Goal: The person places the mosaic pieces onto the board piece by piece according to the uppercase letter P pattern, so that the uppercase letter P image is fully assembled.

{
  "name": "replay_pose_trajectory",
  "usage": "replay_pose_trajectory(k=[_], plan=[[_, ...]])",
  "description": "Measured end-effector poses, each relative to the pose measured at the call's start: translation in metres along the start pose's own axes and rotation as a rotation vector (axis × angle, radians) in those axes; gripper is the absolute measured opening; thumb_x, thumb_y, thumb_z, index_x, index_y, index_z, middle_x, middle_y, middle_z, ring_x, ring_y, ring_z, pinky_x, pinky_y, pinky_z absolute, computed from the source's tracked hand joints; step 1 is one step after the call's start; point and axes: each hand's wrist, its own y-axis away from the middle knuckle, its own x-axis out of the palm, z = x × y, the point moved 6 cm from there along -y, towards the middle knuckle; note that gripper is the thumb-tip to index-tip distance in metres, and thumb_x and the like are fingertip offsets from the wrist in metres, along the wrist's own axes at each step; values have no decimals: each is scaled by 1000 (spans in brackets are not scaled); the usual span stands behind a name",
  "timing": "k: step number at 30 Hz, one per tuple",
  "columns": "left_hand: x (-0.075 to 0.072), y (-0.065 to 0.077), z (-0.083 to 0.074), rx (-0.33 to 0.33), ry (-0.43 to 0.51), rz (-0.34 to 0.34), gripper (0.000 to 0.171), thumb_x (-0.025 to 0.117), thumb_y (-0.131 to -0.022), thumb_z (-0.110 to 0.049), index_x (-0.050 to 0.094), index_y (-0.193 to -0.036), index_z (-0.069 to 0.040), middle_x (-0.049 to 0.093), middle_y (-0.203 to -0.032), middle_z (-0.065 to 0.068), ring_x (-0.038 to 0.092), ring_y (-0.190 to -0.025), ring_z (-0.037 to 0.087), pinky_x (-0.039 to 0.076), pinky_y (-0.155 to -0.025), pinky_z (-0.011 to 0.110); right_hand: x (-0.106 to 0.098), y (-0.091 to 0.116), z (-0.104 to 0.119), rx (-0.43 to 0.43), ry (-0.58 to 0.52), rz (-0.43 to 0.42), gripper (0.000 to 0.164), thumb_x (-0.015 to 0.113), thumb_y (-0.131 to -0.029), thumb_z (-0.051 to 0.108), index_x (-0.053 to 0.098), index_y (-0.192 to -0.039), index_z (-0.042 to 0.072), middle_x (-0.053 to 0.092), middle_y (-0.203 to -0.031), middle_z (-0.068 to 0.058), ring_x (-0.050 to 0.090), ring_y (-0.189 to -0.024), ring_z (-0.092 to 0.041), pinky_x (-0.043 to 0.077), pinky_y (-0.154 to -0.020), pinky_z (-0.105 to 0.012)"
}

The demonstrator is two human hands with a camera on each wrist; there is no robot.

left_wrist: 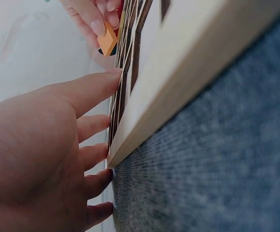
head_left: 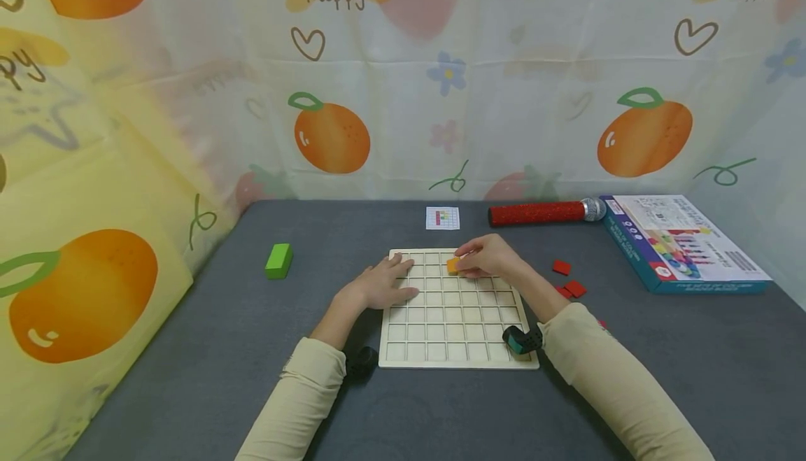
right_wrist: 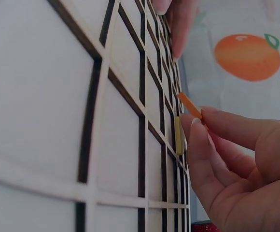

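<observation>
My right hand (head_left: 488,257) pinches a small flat orange tile (head_left: 452,266) between thumb and fingers, over the far part of a pale grid board (head_left: 444,334). In the right wrist view the orange tile (right_wrist: 189,104) is tilted, one edge toward the grid. A yellow tile (right_wrist: 179,135) sits in a cell close beside those fingertips. My left hand (head_left: 381,284) has its fingers spread, resting on the board's left side. The left wrist view shows the left hand's thumb (left_wrist: 94,92) at the board's grid and its other fingers along the edge.
Several red tiles (head_left: 575,288) lie right of the board, partly hidden by the right arm. A green block (head_left: 278,261) stands at left. Behind the board are a small printed card (head_left: 443,218) and a red glittery microphone (head_left: 535,214). A flat box (head_left: 693,244) lies at the back right.
</observation>
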Motion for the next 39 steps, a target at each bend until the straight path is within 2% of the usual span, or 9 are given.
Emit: replay_pose_trajectory(k=[10, 18, 27, 39], plan=[[1, 0, 1, -17, -2, 11, 66, 49, -98, -42, 26, -152, -12, 14, -157, 14, 9, -143, 33, 14, -110, 54, 5, -2, 3, 9, -18, -5, 27, 71, -83, -3, 65, -109, -8, 63, -98, -18, 66, -67, -15, 55, -65, -27], [2, -3, 2, -20, -17, 3, 66, 49, -98, -43, 27, -152, -12, 16, -156, 14, 12, -142, 33, 15, -110, 54, 6, -1, 5, 38, -3, -41, 25, 71, -82, -4, 66, -107, -8, 65, -90, -17, 64, -62, -13, 54, -61, -25], [0, -1, 0, -10, -14, -3, 65, 50, -98, -41, 28, -151, -10, 16, -156, 16, 12, -142, 35, 15, -109, 55, 7, 0, 7, 41, 82, -50, 22, 73, -82, -1, 68, -103, -7, 69, -83, -13, 64, -59, -12, 53, -57, -23], [0, 0, -1, -8, -16, 3, 65, 50, -98, -41, 27, -151, -10, 16, -156, 16, 12, -142, 35, 16, -109, 55, 11, 2, 8, 30, 72, -55, 21, 72, -82, -1, 69, -102, -7, 70, -84, -13, 65, -61, -12, 54, -59, -24]])
